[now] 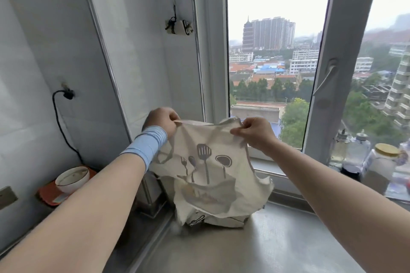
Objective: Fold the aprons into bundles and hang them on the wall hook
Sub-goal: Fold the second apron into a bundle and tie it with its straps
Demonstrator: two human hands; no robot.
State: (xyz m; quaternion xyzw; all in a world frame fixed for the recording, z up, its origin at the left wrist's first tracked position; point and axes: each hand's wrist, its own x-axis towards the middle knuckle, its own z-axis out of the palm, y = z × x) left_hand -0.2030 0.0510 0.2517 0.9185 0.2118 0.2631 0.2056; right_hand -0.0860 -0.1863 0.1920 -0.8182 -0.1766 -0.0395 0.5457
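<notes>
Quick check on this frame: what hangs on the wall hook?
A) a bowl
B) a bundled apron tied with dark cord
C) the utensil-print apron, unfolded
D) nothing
B: a small tied apron bundle hangs from the wall hook by its dark cord. The utensil-print apron is not on the hook; the left hand and right hand pinch its top edge and hold it spread.

Both forearms (88, 206) run off the bottom edge. The apron (208, 168) hides how the fingers of the left hand (163, 121) and right hand (255, 132) lie behind its top hem. Its crumpled lower folds cover part of a metal object (150, 195). The wall hook (174, 3) above the hanging bundle (179, 27) is too small to make out. The jars (381, 168) at right are blurred, perhaps holding powder.
</notes>
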